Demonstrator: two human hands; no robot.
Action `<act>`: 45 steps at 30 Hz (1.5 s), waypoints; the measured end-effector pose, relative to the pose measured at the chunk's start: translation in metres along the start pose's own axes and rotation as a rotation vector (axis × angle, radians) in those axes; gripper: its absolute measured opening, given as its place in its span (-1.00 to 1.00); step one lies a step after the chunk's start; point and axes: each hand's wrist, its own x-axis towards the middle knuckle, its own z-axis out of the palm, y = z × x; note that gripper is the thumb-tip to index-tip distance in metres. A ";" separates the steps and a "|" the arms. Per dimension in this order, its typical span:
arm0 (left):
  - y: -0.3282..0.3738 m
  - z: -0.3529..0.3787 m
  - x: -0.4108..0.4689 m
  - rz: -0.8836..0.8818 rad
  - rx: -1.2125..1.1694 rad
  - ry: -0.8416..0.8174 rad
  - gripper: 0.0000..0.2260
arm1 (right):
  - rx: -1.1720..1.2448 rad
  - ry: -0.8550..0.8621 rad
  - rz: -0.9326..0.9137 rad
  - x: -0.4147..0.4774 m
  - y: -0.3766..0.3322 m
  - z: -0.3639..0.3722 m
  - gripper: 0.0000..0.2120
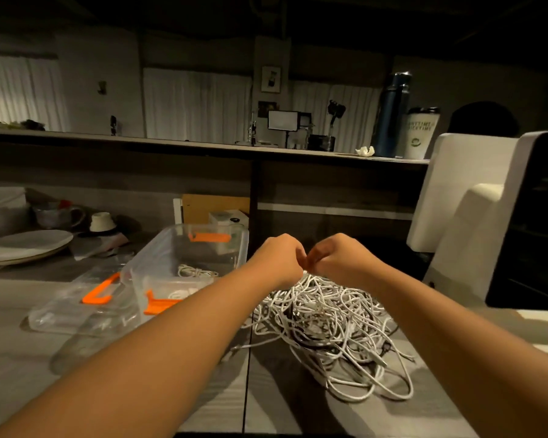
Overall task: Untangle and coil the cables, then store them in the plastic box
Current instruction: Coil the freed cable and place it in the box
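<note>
A big tangle of white cables (326, 330), with a few dark ones mixed in, lies on the grey table at centre right. Both my hands are raised over its far top, knuckles almost touching. My left hand (280, 259) and my right hand (336, 257) have their fingers curled, pinching cable strands that rise from the pile; the strands between the fingertips are mostly hidden. To the left stands the clear plastic box (234, 248) with orange latches, holding a coiled white cable (195, 272).
The box's clear lid (76, 305) with an orange handle lies left of the box. Plates (26, 245), a cup and a small bowl sit at far left. A white appliance with a dark front (525, 222) stands at right. A shelf behind carries bottles.
</note>
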 end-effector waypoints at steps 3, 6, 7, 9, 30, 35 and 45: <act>-0.010 0.019 0.006 -0.028 -0.097 0.004 -0.76 | 0.068 0.046 -0.029 0.001 0.020 0.019 -0.88; -0.028 0.038 0.016 -0.084 -0.231 0.083 -0.61 | 0.103 0.132 -0.088 0.006 0.031 0.040 -0.89; -0.035 0.045 0.018 -0.099 -0.264 0.112 -0.58 | 0.109 0.158 -0.118 0.009 0.033 0.049 -0.88; -0.047 0.058 0.020 -0.092 -0.314 0.175 -0.58 | 0.096 0.221 -0.171 0.015 0.039 0.065 -0.88; -0.047 0.062 0.006 0.272 -0.715 0.373 -0.81 | 0.644 0.558 -0.212 -0.001 0.051 0.050 -0.86; -0.045 0.061 0.007 0.272 -0.899 0.309 -0.85 | 1.121 0.135 -0.269 -0.010 0.034 0.050 -0.85; -0.045 0.057 0.002 0.307 -0.718 0.132 -0.95 | 1.468 0.134 -0.281 -0.007 0.037 0.040 -0.89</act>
